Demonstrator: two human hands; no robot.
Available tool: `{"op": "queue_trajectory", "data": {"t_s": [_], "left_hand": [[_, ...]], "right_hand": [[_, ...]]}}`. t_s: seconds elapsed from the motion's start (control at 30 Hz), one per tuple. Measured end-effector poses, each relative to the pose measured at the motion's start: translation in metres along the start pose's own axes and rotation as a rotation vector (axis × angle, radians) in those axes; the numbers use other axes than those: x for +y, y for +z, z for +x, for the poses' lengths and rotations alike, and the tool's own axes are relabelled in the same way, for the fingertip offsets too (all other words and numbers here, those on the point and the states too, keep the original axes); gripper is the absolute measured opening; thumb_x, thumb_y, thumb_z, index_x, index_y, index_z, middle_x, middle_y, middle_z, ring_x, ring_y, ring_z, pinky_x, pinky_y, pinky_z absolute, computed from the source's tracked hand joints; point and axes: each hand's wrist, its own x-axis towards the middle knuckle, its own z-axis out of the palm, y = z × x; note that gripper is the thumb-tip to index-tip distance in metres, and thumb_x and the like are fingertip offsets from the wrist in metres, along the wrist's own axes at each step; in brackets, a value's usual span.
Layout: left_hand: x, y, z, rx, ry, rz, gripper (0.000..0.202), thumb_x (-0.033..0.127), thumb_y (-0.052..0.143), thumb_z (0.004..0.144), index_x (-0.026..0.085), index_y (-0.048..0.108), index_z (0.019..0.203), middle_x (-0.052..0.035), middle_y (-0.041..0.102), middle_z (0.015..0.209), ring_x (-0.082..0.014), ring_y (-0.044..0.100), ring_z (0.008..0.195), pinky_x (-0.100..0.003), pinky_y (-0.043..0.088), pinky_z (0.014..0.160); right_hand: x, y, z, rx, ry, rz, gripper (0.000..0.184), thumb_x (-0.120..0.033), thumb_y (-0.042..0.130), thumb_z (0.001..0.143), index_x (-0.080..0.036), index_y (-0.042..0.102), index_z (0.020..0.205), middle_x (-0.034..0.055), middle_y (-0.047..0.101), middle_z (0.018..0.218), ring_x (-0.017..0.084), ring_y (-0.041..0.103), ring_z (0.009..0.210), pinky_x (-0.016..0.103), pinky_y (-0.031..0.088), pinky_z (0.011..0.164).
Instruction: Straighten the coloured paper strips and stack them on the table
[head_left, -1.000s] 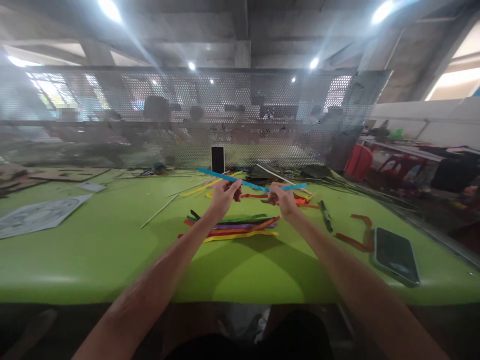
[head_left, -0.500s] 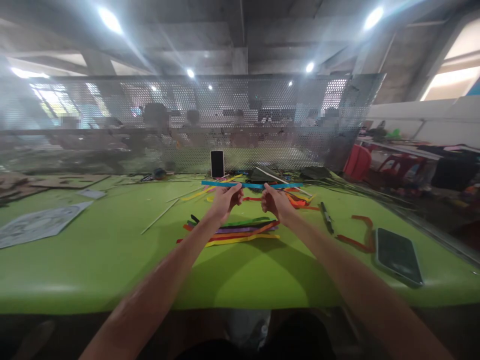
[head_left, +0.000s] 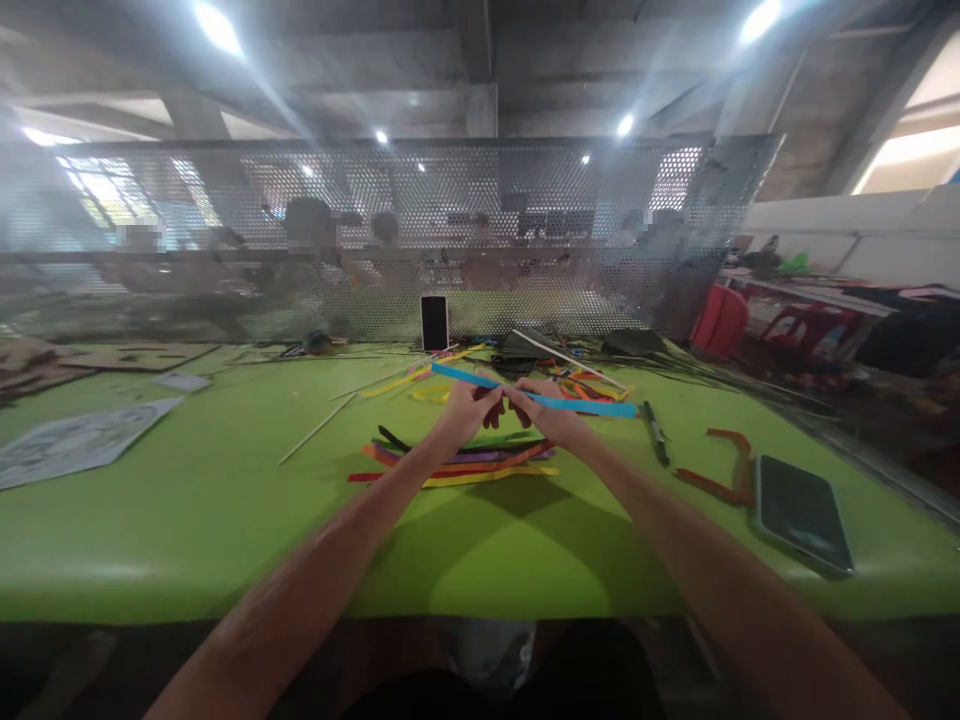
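Note:
A long blue strip (head_left: 585, 406) is stretched across both hands above the green table (head_left: 225, 520). My left hand (head_left: 474, 405) pinches it near the middle, and its left part sticks out up and to the left. Close beside it, fingertips almost meeting, my right hand (head_left: 538, 405) is closed on the same strip, whose other part runs out to the right over that hand. The strip's middle is hidden by the fingers. Below the hands lies a row of coloured strips (head_left: 487, 472) in yellow, red, purple, green and black, partly covered by my left forearm.
On the right lie a black pen (head_left: 655, 434), a bent orange-brown strip (head_left: 709, 487) and a phone (head_left: 802, 512). Another phone (head_left: 434, 323) stands upright before the perforated screen (head_left: 360, 200). At left are a printed sheet (head_left: 82, 440), cardboard pieces (head_left: 135, 356) and a thin stick (head_left: 319, 430).
My hands have come together along the blue strip and moved slightly lower. The strip was nearly level; now it slants, left end higher and right end lower and further right.

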Motion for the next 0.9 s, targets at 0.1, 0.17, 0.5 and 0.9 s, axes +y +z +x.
{"op": "queue_trajectory", "data": {"t_s": [0.1,0.17,0.5,0.9], "left_hand": [[-0.004,0.000,0.000,0.000,0.020,0.061,0.039,0.044,0.068,0.083,0.016,0.056,0.059,0.0014,0.054,0.046,-0.0088,0.050,0.036,-0.021,0.038,0.039],[-0.006,0.001,0.000,0.008,0.044,0.094,0.038,0.045,0.068,0.084,0.017,0.056,0.061,0.0020,0.055,0.048,-0.0085,0.051,0.038,-0.020,0.038,0.040],[-0.008,0.009,-0.012,0.013,0.138,0.189,0.021,0.034,0.060,0.089,0.019,0.052,0.076,0.0066,0.051,0.055,-0.0070,0.049,0.042,-0.018,0.036,0.043],[0.000,-0.002,-0.002,0.054,0.109,0.073,0.031,0.044,0.067,0.085,0.018,0.055,0.073,0.0042,0.055,0.051,-0.0092,0.053,0.040,-0.019,0.039,0.040]], "right_hand": [[0.007,0.002,0.001,0.009,-0.029,-0.070,0.043,-0.049,0.052,0.094,-0.022,0.050,0.061,-0.0024,0.050,0.053,0.013,0.046,0.053,0.027,0.033,0.052],[0.010,0.003,0.002,0.017,-0.053,-0.135,0.040,-0.044,0.050,0.094,-0.022,0.047,0.061,-0.0031,0.048,0.053,0.013,0.044,0.052,0.026,0.032,0.052],[0.017,0.003,0.004,0.018,-0.110,-0.262,0.026,-0.029,0.049,0.084,-0.023,0.038,0.062,-0.0036,0.042,0.056,0.013,0.040,0.056,0.027,0.025,0.054],[0.001,0.002,0.001,0.156,-0.109,-0.209,0.025,-0.030,0.050,0.080,-0.022,0.041,0.058,-0.0021,0.042,0.055,0.014,0.039,0.057,0.028,0.027,0.053]]}}
